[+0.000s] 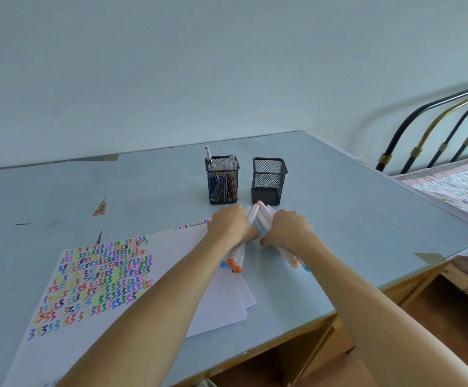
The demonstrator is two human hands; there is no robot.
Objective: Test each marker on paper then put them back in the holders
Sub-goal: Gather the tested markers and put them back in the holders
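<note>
Several white-bodied markers [258, 217] with coloured caps lie bunched on the table just in front of the two holders. My left hand [230, 226] grips the left side of the bunch, and my right hand [288, 230] grips the right side. Orange and blue caps stick out below my left wrist. The left black mesh holder [223, 180] contains several markers and a pen. The right black mesh holder [268, 181] looks empty. White paper [110, 277] covered with coloured zigzag test marks lies at the left, partly under my left forearm.
The grey glass-topped table [366, 219] has its right edge and near-right corner close to my right arm. A metal bed frame [436, 129] and a mattress [461, 188] stand to the right. A plain wall is behind the table.
</note>
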